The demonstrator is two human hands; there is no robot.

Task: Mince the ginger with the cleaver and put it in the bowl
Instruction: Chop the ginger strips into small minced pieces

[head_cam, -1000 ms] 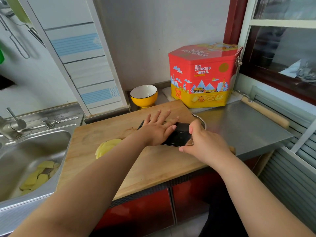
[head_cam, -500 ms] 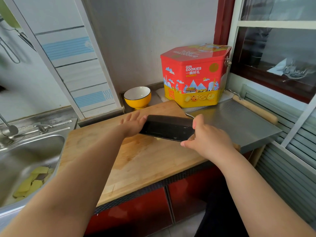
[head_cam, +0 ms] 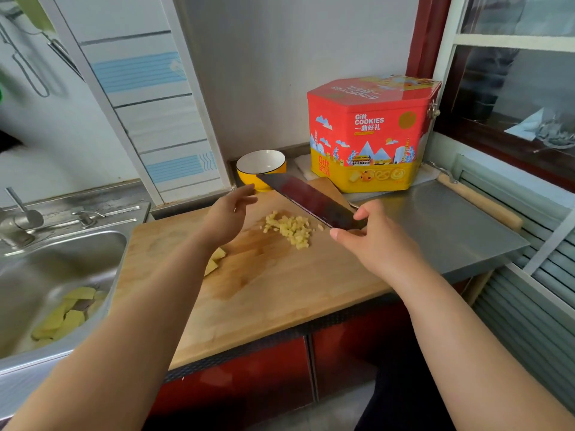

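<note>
A small heap of diced ginger (head_cam: pixel 289 229) lies on the wooden cutting board (head_cam: pixel 264 293). My right hand (head_cam: pixel 370 241) grips the handle of the dark cleaver (head_cam: pixel 311 200), whose blade is lifted and points away to the left, above and behind the heap. My left hand (head_cam: pixel 228 217) hovers with relaxed fingers just left of the ginger, holding nothing. Larger yellow slices (head_cam: pixel 214 261) show partly from under my left forearm. The yellow bowl (head_cam: pixel 261 168) with a white inside stands behind the board, its front partly hidden by the blade tip.
A red and yellow cookie tin (head_cam: pixel 370 135) stands at the back right on the steel counter (head_cam: pixel 435 231). The steel sink (head_cam: pixel 56 275) at left holds yellow peelings (head_cam: pixel 67 315). A wooden rolling pin (head_cam: pixel 479 200) lies along the window side.
The cleaver has lifted off the board and swung back, uncovering the diced ginger. My left hand came off the blade and now hovers open beside the heap.
</note>
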